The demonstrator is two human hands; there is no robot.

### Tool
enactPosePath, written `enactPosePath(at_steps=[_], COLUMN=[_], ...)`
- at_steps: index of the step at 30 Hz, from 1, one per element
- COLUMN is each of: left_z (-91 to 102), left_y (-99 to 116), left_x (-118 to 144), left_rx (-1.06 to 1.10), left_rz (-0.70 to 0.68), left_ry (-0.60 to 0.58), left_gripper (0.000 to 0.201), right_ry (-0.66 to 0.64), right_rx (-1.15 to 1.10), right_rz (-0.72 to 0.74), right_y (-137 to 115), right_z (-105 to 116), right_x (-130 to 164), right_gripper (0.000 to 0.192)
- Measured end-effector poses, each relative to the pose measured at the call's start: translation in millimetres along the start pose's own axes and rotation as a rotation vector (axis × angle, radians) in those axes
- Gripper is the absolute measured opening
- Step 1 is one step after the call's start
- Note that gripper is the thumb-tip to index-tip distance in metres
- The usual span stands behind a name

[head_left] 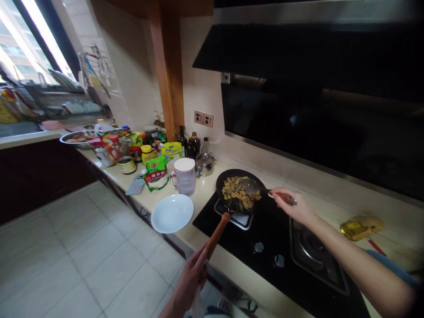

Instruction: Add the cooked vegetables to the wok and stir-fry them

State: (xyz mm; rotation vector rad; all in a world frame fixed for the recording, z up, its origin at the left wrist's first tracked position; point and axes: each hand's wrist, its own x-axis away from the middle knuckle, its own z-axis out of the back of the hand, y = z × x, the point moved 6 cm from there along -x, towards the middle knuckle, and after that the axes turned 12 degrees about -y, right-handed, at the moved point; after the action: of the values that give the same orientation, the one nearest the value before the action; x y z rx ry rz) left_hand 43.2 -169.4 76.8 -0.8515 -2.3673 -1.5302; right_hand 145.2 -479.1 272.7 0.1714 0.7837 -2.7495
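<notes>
My left hand (195, 270) is closed around the wooden handle of a black wok (243, 172), near the handle's end. Something whitish hangs below that hand; I cannot make out what it is. Over the left burner the wok is tipped, its rim raised. Brown, chopped cooked food (236, 189) lies in it. With my right hand (291, 204) I grip the wooden handle of a cooking spatula (249, 185), whose dark metal head rests among the food. A white plate (172, 214) sits on the counter left of the wok.
Left of the stove (238, 247) stand a lidded plastic pitcher (185, 179), a green-and-white bag (157, 174), a glass pot (205, 164) and several bottles. A bottle of yellow oil (357, 229) lies near the right burner (313, 245). The range hood (298, 48) overhangs the stove.
</notes>
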Motion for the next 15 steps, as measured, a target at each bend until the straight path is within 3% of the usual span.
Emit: enactPosePath(at_steps=[3, 8, 11, 15], left_z=[-0.4, 0.5, 1.9, 4.6], left_y=[0, -1, -2, -5], left_x=[-1, 0, -1, -4], left_rx=[0.009, 0.012, 0.003, 0.005], left_rz=[-0.008, -0.001, 0.017, 0.007], left_ry=[-0.006, 0.026, 0.038, 0.033], left_gripper=[0.091, 0.089, 0.088, 0.085], right_ry=[0.122, 0.217, 0.180, 0.191], right_rx=[-0.076, -0.433, -0.518, -0.498], right_rz=[-0.117, -0.271, -0.251, -0.162], right_y=[36, 76, 70, 43], right_z=[5, -47, -56, -33], right_x=[-1, 1, 13, 40], right_gripper=[0.033, 0.043, 0.040, 0.032])
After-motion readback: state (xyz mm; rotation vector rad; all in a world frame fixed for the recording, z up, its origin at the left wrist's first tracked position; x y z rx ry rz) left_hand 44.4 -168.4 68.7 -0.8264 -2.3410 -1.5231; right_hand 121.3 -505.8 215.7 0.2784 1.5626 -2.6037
